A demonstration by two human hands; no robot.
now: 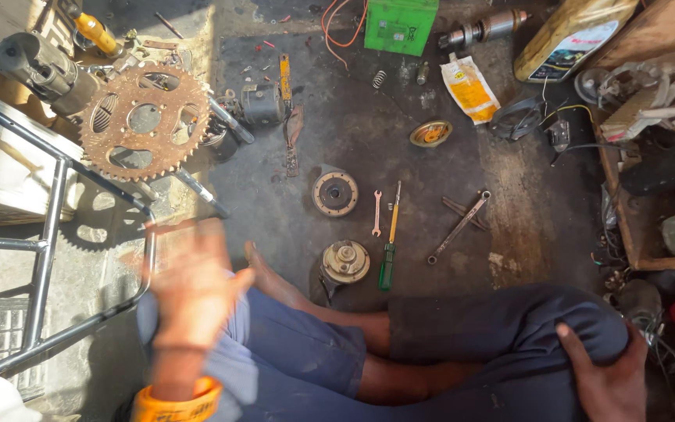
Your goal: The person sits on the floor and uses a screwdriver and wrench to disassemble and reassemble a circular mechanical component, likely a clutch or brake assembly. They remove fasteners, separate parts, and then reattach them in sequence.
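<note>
Left hand (pixel 193 285) blurred, fingers spread and empty, hovers nearest the grey tube frame (pixel 44 258) just to its left, rusty sprocket (pixel 144 121) up ahead; right hand (pixel 607 379) grips own knee.

Around the green-handled screwdriver (pixel 388 254) on your floor: a small pink spanner (pixel 376 212) just left, a long grey wrench (pixel 459 227) right, a green box (pixel 400 25) far above.

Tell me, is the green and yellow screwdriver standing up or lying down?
Lying down. The screwdriver rests flat on the dark floor beside a small wrench, its green handle pointing toward the person's legs.
</note>
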